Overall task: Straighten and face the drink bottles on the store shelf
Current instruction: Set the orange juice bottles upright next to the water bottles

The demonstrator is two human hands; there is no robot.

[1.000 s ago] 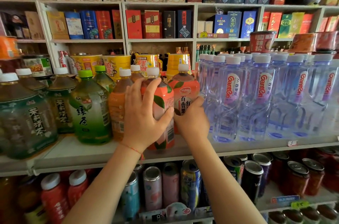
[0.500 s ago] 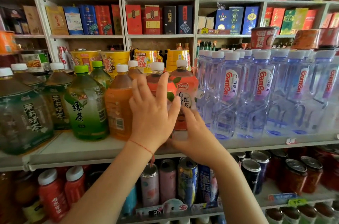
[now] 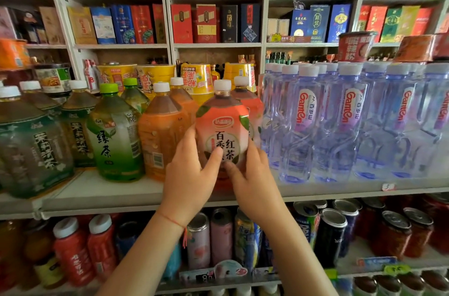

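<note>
Firmly clasping the pink tea bottle (image 3: 222,135) from both sides: left hand (image 3: 192,174) thumb across its label, right hand (image 3: 252,176) fingers curled behind, forearms angled upward.

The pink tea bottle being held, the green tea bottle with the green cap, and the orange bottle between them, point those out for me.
pink tea bottle (image 3: 222,125): head view, on its front label, above the thumbs.
green tea bottle (image 3: 114,140): head view, on its green label.
orange bottle (image 3: 161,135): head view, on its orange label.

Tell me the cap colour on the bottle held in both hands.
White, on the pink-labelled tea bottle; clearest in the head view.
</note>
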